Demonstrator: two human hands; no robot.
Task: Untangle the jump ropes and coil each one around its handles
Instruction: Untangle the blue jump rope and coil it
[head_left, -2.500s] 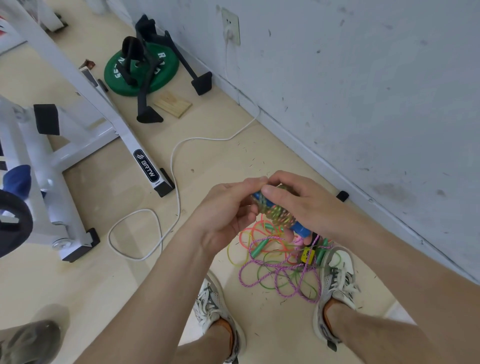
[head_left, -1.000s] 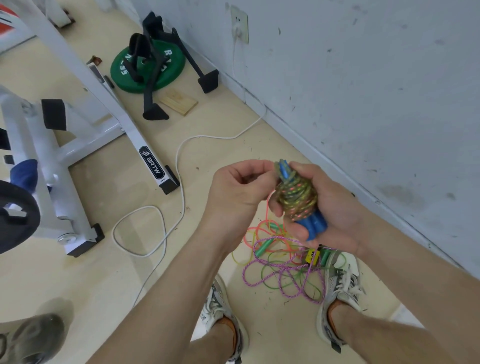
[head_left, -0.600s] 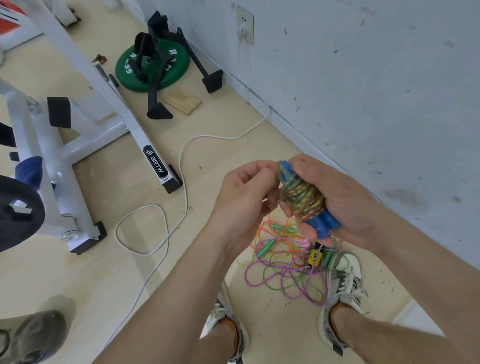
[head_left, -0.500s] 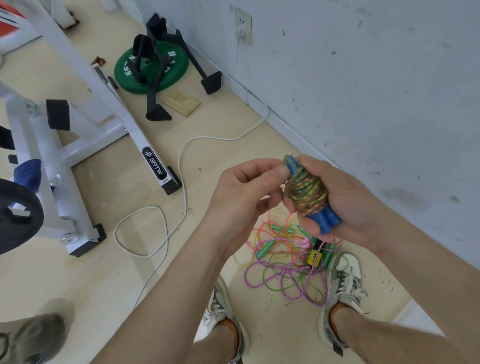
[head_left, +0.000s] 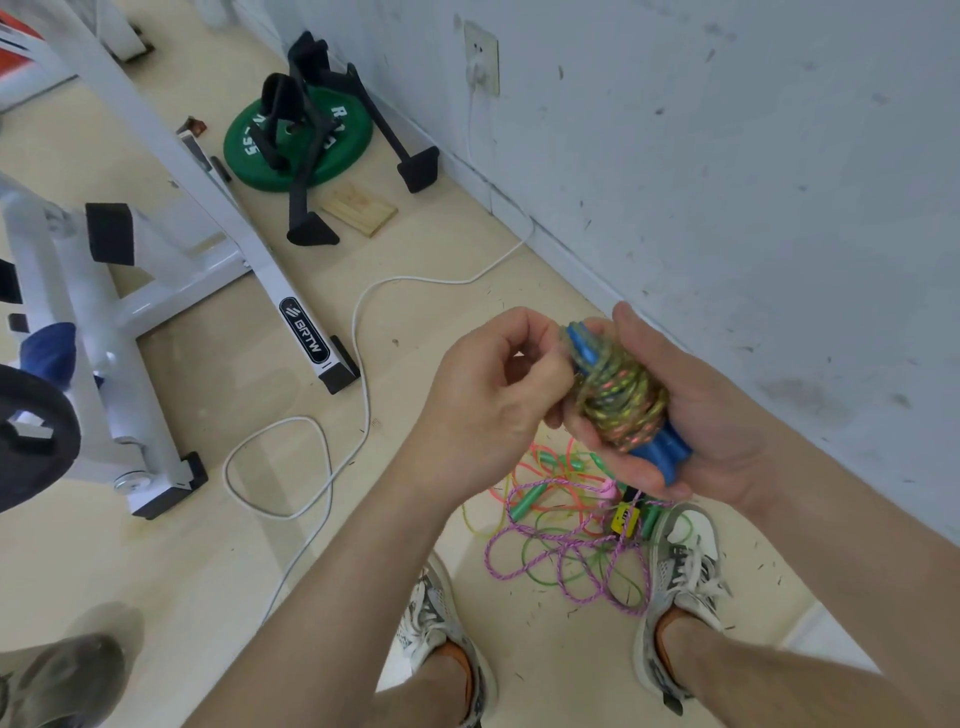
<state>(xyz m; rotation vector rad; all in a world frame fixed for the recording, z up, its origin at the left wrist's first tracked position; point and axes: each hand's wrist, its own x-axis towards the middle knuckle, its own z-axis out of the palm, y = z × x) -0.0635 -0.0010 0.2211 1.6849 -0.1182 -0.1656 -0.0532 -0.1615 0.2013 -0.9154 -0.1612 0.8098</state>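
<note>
Bundle of coiled rope (head_left: 621, 402) lies gripped in my right hand (head_left: 717, 426), blue handles (head_left: 662, 453) running eleven to five; my left hand (head_left: 488, 400), at nine o'clock, pinches its edge.

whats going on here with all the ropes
A person is winding up jump ropes. Their right hand cradles a speckled rope coiled around its blue handles, while the left hand pinches at the top of the coil, seemingly tucking in the end. That one looks nearly done. A tangle of pink, green and orange ropes lies on the floor below, not yet sorted.
</note>
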